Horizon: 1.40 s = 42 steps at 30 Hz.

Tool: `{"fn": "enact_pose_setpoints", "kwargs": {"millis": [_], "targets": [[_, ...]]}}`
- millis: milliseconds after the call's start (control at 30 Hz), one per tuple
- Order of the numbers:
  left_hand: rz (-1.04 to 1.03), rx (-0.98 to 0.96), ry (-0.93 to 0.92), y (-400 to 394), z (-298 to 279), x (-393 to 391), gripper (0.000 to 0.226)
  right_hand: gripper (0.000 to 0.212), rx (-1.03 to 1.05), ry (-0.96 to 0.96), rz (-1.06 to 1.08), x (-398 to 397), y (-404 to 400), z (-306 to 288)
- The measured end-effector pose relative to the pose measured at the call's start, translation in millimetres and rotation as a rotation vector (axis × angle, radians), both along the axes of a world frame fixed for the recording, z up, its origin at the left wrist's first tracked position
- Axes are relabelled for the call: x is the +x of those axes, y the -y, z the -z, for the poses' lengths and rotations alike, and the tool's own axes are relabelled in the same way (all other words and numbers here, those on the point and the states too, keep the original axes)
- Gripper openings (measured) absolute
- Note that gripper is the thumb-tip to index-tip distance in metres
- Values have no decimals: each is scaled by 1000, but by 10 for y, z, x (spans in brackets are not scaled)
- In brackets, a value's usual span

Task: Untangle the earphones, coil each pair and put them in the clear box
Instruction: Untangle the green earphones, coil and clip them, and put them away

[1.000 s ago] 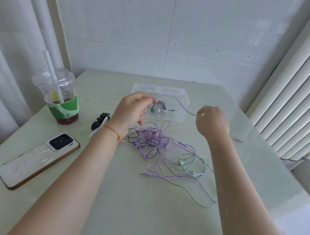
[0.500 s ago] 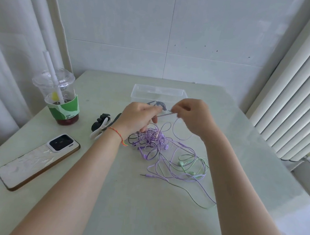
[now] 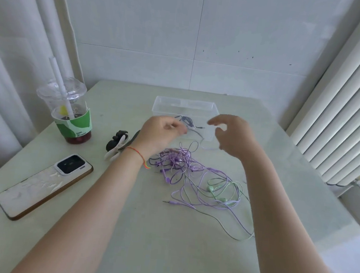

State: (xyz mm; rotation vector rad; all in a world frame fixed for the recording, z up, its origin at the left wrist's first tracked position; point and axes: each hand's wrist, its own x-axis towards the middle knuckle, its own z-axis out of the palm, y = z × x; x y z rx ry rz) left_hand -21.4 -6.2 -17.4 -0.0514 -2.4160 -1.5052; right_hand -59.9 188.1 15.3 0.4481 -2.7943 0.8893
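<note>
Purple and mint-green earphone cords [image 3: 195,180] lie in one loose tangle on the pale green tabletop [image 3: 166,243], just in front of the clear plastic box [image 3: 166,105]. A dark grey coiled pair of earphones [image 3: 186,120] seems to rest inside that box already. Both hands hover over the gap between box and tangle. The left hand [image 3: 160,132] has its fingers [image 3: 180,129] pinched together, apparently on a thin pale cord, though motion blur keeps me from being sure. The right hand [image 3: 235,136] is spread, its fingers curled and holding nothing I can make out. I judge the step to be drawing 1 purple pair out of the knot. The next move calls for finding a free end, perhaps the jack plug [image 3: 166,202], and feeding it back through the loops gently.
</note>
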Motion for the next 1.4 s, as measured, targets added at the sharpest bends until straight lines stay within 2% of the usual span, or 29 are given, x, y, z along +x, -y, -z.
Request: {"fn": "enact_pose_setpoints", "kwargs": {"millis": [100, 167, 233, 267, 333, 467, 567, 667, 767, 833, 900, 967, 1033, 1100, 1167, 1233, 1400], "targets": [[35, -16, 17, -128, 0, 30, 14, 36, -169, 159, -245, 196, 186, -94], [34, 41, 32, -152, -23, 50, 26, 31, -133, 161, -329, 234, 265, -72], [12, 58, 61, -126, -51, 70, 37, 12, -81, 130, -324, 210, 285, -21], [-13, 33, 83, -101, -67, 80, 41, 4, -96, 132, -299, 177, 270, -6], [-67, 39, 118, -15, -84, 73, 41, 8, -139, 112, -195, 96, 217, 19], [-135, 184, 132, 147, -71, 33, 29, 12, -103, 33, 8, -17, 122, 98], [-166, 94, 130, 141, -39, 34, 29, 15, -85, -28, 81, -39, 162, 144], [-56, 153, 127, 88, -38, 37, 19, 16, -93, -127, 194, -39, 147, 112], [73, 205, 99, 42, -27, 50, 11, 21, 59, -145, 301, -19, 51, 59], [114, 190, 66, -25, 15, 38, 14, 34, 49, -145, 211, 21, 70, 3], [131, 159, 51, -107, 53, 28, 20, 42, -72, -162, 33, 110, 182, -73], [124, 119, 44, -162, 72, 29, 21, 42, -146, -63, -125, 210, 301, -134], [96, 70, 36, -192, 61, 37, 19, 34, -26, 57, -230, 268, 361, -125], [75, 41, 28, -211, 49, 47, 12, 25, 116, 76, -255, 261, 350, -89], [78, 49, 43, -204, 48, 49, 4, 19, 165, 88, -245, 234, 299, -83], [95, 30, 88, -159, 61, 43, 11, 16, 191, 109, -229, 195, 251, -74], [127, -87, 142, -42, 91, 42, 15, 16, 20, 12, -150, 132, 213, -82]]}}
